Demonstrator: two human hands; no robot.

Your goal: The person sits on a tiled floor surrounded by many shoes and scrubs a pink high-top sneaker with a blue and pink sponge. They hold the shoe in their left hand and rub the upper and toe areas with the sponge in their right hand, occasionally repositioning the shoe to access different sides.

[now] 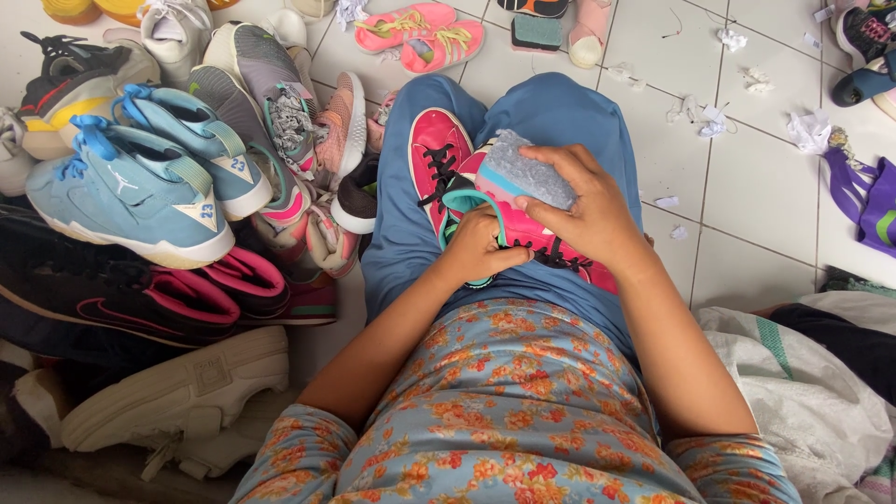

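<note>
A heap of shoes lies at the left on the white tiled floor (747,187); a pair of light blue high-top sneakers (140,182) sits on top, a white sneaker (177,392) at the near edge; a pink pair with yellow laces (420,33) lies farther off; crumpled paper scraps (807,129) are scattered at the right, near a purple bag (863,201) and a white sack (803,392).

White tiled floor (747,187) with dark grout lines, scattered scraps of crumpled paper (810,129), heaped shoes (140,187) at left, white sack (803,392) at right, even daylight
</note>
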